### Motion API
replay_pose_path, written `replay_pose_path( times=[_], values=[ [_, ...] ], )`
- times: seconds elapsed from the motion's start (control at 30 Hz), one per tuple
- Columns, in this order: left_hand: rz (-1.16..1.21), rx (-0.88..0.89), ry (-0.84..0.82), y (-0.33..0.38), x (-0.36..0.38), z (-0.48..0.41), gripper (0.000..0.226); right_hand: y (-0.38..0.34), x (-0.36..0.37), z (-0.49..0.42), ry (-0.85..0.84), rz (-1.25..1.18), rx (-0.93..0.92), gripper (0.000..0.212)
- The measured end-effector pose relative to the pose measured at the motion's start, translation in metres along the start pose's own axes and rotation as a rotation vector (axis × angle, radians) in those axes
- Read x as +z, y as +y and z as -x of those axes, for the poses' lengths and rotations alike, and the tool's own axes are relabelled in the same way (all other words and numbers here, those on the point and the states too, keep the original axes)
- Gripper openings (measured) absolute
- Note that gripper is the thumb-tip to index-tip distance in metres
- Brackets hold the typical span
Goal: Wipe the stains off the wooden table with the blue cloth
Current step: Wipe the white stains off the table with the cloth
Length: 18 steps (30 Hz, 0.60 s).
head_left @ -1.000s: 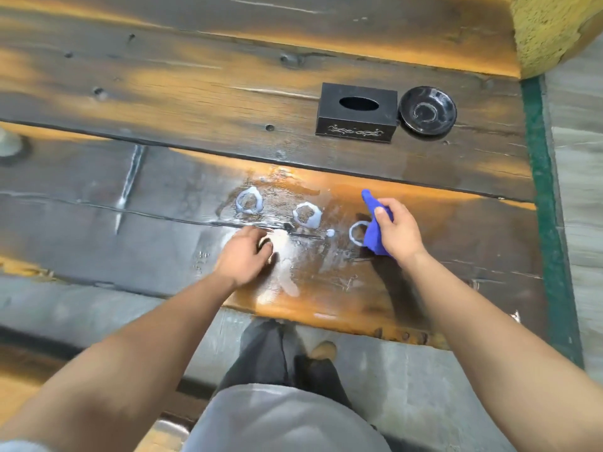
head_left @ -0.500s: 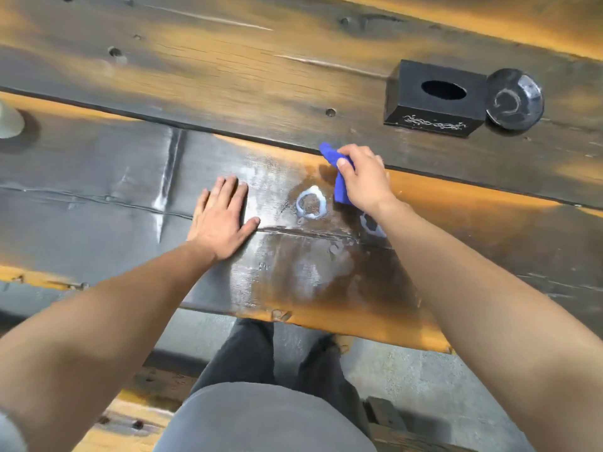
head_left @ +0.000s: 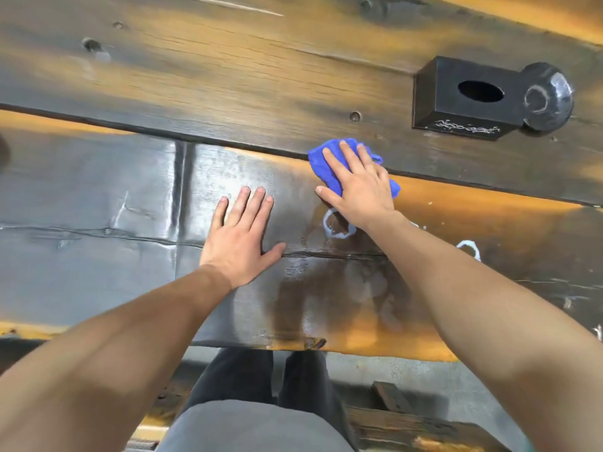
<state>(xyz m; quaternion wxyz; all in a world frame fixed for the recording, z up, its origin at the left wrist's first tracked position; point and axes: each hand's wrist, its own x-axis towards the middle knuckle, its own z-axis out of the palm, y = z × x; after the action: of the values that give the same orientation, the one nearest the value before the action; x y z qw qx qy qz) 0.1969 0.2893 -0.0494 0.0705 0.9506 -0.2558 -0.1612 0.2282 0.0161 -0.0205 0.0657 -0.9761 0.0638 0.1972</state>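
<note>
My right hand (head_left: 357,187) lies flat, fingers spread, pressing the blue cloth (head_left: 323,159) onto the dark wooden table (head_left: 98,197) near the seam between two planks. Just below its wrist shows a white ring stain (head_left: 337,228), partly covered by the hand. A second white ring stain (head_left: 470,248) lies further right, beside my right forearm. My left hand (head_left: 239,238) rests palm down on the table with fingers apart, left of the cloth, holding nothing. A wet sheen spreads over the wood between and below the hands.
A black tissue box (head_left: 466,99) stands on the far plank at the upper right, with a black round dish (head_left: 548,97) touching its right side. The table's near edge (head_left: 359,349) runs above my legs and a wooden bench piece.
My right hand went from pinching the bunched cloth to pressing it flat under spread fingers, slightly further up. The leftmost ring stain from a second ago is gone. The view moved closer.
</note>
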Motion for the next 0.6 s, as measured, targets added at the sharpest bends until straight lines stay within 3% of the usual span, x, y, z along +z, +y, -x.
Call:
replay_pose_path(
  times=[0.27, 0.6],
  values=[
    [-0.012, 0.006, 0.012, -0.001, 0.0, 0.0, 0.094, -0.001, 0.018, -0.005, 0.1, -0.049, 0.008, 0.057],
    [-0.035, 0.005, 0.021, -0.002, 0.002, 0.0, 0.093, -0.011, 0.037, 0.044, 0.036, 0.007, -0.151, 0.054]
  ],
)
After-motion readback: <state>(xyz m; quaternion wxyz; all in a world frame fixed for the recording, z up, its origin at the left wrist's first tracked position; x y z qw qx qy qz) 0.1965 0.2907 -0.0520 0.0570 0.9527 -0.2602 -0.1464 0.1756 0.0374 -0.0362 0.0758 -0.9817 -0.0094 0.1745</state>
